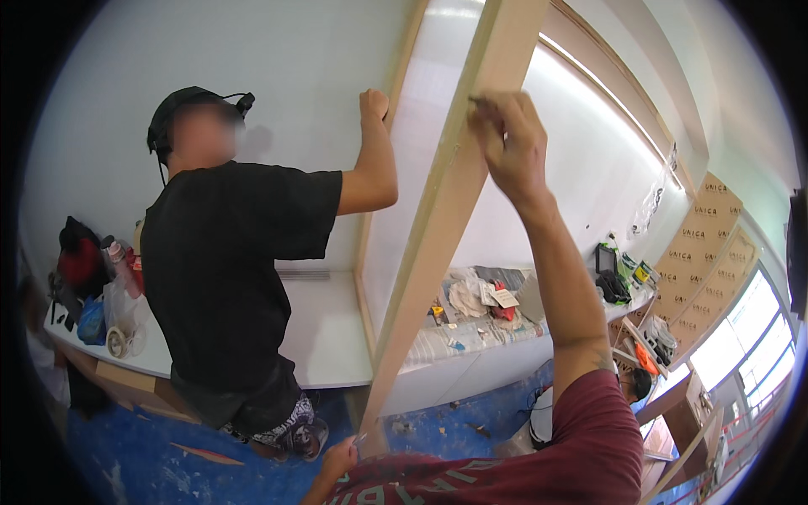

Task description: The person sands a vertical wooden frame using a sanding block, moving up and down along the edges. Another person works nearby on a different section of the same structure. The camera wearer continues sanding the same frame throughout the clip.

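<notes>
A tall pale wooden post (435,208) stands slanted across the middle of the view. My right hand (511,139) is raised against its upper part, fingers bent and blurred. A small dark piece (475,100) sticks out at the fingertips; what it is cannot be made out. Low down, by the foot of the post, my left hand (339,459) is closed around a small thin pale object (360,438), mostly hidden by the fingers. Narrow greenish-yellow edging (449,158) runs along the post's left side.
A co-worker (227,278) in a black shirt holds a fist to a wooden edge strip (398,76). Bags and bottles crowd the white bench (322,353). Rags and tools cover another bench (480,341). Blue sheeting (151,461) covers the floor. Another person (636,384) is low at right.
</notes>
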Available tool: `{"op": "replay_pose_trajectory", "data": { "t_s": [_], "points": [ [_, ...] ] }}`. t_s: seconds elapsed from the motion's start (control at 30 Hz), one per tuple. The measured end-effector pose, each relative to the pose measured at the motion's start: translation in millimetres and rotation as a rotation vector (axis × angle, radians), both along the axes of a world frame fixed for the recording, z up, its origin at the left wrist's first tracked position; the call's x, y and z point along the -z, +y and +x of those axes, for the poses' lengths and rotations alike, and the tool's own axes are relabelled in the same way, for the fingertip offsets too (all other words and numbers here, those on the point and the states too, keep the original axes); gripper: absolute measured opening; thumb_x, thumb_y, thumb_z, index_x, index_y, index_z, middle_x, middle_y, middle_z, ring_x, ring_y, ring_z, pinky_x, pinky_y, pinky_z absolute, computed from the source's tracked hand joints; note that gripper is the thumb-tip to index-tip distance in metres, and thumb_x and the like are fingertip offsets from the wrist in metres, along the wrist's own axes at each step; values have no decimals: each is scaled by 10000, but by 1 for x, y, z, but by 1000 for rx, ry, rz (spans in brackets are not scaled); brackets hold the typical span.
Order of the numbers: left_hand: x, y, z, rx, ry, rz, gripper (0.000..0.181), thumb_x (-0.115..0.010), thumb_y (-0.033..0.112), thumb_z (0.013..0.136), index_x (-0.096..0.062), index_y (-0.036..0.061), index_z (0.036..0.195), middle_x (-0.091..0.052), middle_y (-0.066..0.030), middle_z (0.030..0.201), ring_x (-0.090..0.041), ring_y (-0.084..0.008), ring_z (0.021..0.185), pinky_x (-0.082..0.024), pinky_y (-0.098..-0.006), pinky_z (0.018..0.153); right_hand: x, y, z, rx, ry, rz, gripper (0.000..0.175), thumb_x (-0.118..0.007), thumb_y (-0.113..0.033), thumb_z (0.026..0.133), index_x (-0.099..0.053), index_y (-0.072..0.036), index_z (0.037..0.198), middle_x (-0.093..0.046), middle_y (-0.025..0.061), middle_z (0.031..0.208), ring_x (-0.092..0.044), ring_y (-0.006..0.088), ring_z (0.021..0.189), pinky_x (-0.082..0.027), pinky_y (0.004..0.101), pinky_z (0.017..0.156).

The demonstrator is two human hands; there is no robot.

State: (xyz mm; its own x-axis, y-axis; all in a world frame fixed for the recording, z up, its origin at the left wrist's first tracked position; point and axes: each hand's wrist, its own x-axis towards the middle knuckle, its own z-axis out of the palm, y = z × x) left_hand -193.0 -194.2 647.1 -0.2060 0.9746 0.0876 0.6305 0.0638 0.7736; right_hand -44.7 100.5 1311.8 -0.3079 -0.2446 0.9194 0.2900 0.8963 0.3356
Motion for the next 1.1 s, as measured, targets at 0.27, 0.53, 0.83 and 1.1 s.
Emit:
{"op": "replay_pose_trajectory", "data": {
  "t_s": [0.27,0.53,0.83,1.1],
  "points": [
    [15,-2,3,8,-19,37,387,-583,233,996,-694,63,1325,-763,-281,1043,-738,-483,946,-589,-579,865,-22,4,-14,151,32,55,239,-719,82,936,-721,-46,1138,-671,116,996,-715,250,843,-584,372,753],
    [9,2,-3,5,6,36,388,-587,217,1000,-693,63,1340,-763,-278,1063,-739,-479,952,-586,-577,864,42,2,-8,140,-38,2,343,-792,60,815,-744,-83,1123,-574,80,932,-625,279,864,-546,409,715],
    [-13,-4,-6,-3,-39,-13,398,-583,233,1013,-689,95,1371,-762,-256,1117,-729,-477,1016,-578,-568,906,77,-7,-1,120,-152,14,352,-776,73,826,-731,-72,1143,-607,94,947,-646,282,864,-552,405,708],
    [5,-10,1,36,20,-65,405,-591,238,1004,-679,123,1382,-763,-246,1082,-734,-473,958,-587,-566,867,29,3,0,106,1,-68,290,-756,58,893,-725,-72,1150,-641,110,972,-675,280,820,-557,399,691]
  ]
}}
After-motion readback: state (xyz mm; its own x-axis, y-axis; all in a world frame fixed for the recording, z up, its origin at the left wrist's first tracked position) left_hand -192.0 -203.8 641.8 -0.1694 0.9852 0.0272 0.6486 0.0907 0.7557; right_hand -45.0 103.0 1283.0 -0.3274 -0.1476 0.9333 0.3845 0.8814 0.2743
